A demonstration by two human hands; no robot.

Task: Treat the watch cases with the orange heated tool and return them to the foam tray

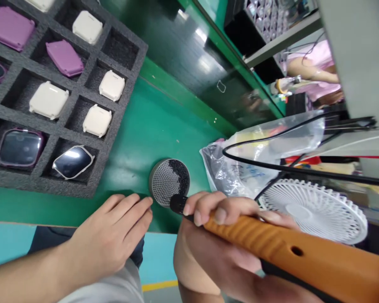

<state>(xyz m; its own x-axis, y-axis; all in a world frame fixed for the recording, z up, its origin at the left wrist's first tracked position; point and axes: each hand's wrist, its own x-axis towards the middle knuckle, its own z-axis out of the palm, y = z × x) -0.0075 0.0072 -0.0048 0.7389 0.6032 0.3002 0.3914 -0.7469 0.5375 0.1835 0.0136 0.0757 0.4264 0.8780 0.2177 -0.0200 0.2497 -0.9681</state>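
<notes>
My right hand [222, 212] is wrapped round an orange electric screwdriver [290, 248], its black tip [177, 203] pointing at a small round screw dish [169, 180] with a perforated floor and a heap of dark screws. My left hand [113, 235] lies flat on the green table edge, fingers together and stretched out, fingertips just left of the dish. It holds nothing.
A grey foam tray [55, 126] at the left holds white, purple and glass-faced watch cases in its cells. A clear plastic bag [240, 168], black cables [271, 166] and a white desk fan [316, 210] crowd the right. Another person in pink [316, 71] works at the far right.
</notes>
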